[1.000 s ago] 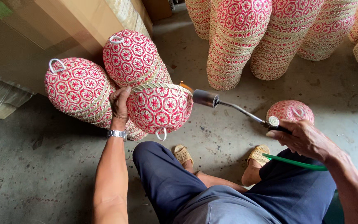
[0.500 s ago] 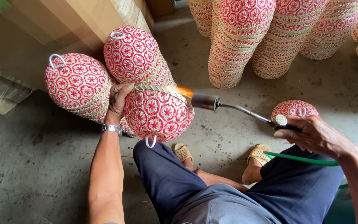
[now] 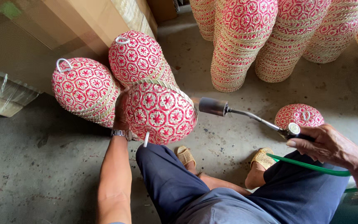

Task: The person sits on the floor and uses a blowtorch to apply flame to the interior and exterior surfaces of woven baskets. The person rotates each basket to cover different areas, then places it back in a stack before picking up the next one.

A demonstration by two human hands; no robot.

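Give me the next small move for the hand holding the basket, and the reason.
Probably turn the red-and-white woven basket a little in the left hand. The torch nozzle, held by the right hand, points at the basket's right side near the pale braided rim, so only that patch faces it. Turning would bring a new stretch to the nozzle.

— From where is the scene viewed?
— From one head-worn camera, directed steeply down at the concrete floor (image 3: 34, 174); the lap and both forearms are seen close, nothing shared with another view.
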